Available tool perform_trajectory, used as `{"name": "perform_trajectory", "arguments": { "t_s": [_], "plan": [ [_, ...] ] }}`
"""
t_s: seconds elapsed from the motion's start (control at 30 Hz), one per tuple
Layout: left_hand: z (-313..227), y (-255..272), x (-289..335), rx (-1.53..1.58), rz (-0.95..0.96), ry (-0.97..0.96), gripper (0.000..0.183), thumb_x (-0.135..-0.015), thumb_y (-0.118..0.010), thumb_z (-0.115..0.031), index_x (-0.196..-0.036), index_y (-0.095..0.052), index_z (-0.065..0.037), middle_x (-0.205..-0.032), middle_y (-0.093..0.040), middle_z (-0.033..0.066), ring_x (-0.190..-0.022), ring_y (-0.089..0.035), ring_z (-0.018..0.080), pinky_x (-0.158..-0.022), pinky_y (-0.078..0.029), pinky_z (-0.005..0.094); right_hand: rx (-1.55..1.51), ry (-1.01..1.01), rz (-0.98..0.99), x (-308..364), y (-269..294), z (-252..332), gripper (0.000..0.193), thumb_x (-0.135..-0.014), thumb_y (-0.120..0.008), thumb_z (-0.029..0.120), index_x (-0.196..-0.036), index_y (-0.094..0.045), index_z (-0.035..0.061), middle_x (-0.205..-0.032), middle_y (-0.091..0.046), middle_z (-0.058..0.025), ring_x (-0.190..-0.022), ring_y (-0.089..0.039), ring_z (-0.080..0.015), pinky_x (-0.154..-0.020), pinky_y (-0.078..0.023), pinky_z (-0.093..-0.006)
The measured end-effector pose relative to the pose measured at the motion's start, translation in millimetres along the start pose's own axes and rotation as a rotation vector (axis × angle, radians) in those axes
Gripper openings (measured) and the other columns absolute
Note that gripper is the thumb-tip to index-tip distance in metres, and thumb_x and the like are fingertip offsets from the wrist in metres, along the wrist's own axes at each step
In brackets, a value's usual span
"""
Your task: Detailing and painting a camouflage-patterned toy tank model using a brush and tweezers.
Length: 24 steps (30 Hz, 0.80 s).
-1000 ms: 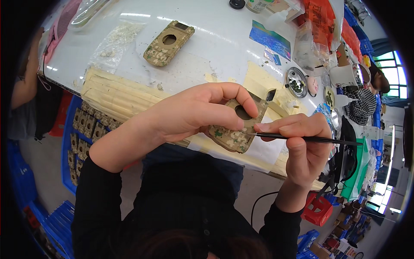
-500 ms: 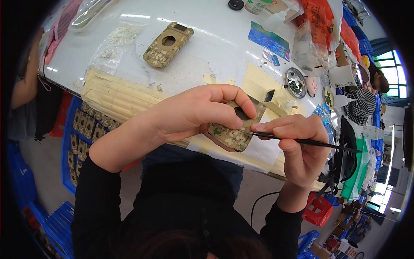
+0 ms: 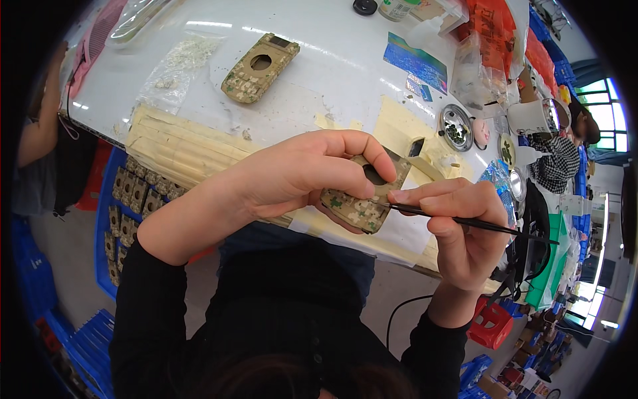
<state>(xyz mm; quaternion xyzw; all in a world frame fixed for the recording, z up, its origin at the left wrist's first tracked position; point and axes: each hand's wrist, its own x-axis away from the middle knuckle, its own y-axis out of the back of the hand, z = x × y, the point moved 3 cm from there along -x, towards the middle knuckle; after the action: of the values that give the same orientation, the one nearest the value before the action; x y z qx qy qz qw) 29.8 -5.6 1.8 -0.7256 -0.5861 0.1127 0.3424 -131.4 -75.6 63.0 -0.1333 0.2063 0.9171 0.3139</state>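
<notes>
My left hand (image 3: pixel 312 169) grips a camouflage-patterned toy tank hull (image 3: pixel 359 211) with a round hole in its top, fingers round its far side and thumb on its upper face. In my right hand (image 3: pixel 465 223) slim black tweezers (image 3: pixel 488 225) are pinched like a pen. Their fine tip touches or nearly touches the hull's top beside my left thumb; whether it holds anything is too small to tell. A second camouflage hull (image 3: pixel 260 68) with the same hole lies farther off on the white table (image 3: pixel 312 60).
A cream padded roll (image 3: pixel 193 143) lines the table's near edge. Right of my hands are a taped box (image 3: pixel 432 158) and a round metal dish (image 3: pixel 456 126) with green bits. A blue crate (image 3: pixel 103 226) of several hulls stands lower left. Another person's arm (image 3: pixel 41 136) shows far left.
The rear end of the tweezers has dipped slightly. Both hands and the held hull stay almost in place.
</notes>
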Motion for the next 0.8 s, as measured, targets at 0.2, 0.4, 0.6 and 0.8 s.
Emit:
{"name": "perform_trajectory", "arguments": {
  "t_s": [0.2,0.4,0.6,0.8],
  "plan": [
    [0.4,-0.1,-0.4,0.026,0.009,-0.001,0.027,-0.076,-0.057,-0.004,-0.102,-0.052,-0.001,-0.100,-0.058,0.0083,-0.091,-0.056,0.0125,-0.080,-0.045,0.0242,0.011,0.027,-0.015,0.2,-0.8,0.2,0.017,-0.074,-0.072,0.005,-0.082,-0.060,-0.0029,-0.079,-0.066,-0.0128,-0.077,-0.067,-0.0258,-0.066,-0.052,-0.0300],
    [0.3,-0.5,-0.5,0.027,0.008,-0.003,0.027,-0.076,-0.057,-0.004,-0.103,-0.052,-0.001,-0.100,-0.058,0.0084,-0.091,-0.057,0.0127,-0.081,-0.046,0.0242,0.045,0.050,-0.008,0.0,-0.4,1.0,0.018,-0.074,-0.073,0.007,-0.081,-0.060,-0.0027,-0.077,-0.066,-0.0116,-0.076,-0.067,-0.0261,-0.065,-0.052,-0.0300],
    [0.6,-0.5,-0.9,0.028,0.009,-0.002,0.027,-0.076,-0.057,-0.004,-0.103,-0.052,-0.001,-0.101,-0.058,0.0084,-0.092,-0.057,0.0128,-0.080,-0.046,0.0244,0.049,0.042,-0.014,0.8,-0.4,1.0,0.019,-0.074,-0.073,0.008,-0.081,-0.060,-0.0024,-0.077,-0.066,-0.0119,-0.076,-0.067,-0.0260,-0.065,-0.052,-0.0297],
    [-0.8,-1.1,-0.8,-0.003,-0.003,-0.003,0.027,-0.075,-0.056,-0.004,-0.102,-0.052,-0.001,-0.100,-0.058,0.0081,-0.090,-0.056,0.0125,-0.079,-0.045,0.0242,0.007,0.037,-0.015,0.8,0.0,-0.7,0.019,-0.075,-0.072,0.008,-0.083,-0.059,-0.0021,-0.081,-0.067,-0.0139,-0.078,-0.067,-0.0251,-0.067,-0.051,-0.0296]
  ]
}}
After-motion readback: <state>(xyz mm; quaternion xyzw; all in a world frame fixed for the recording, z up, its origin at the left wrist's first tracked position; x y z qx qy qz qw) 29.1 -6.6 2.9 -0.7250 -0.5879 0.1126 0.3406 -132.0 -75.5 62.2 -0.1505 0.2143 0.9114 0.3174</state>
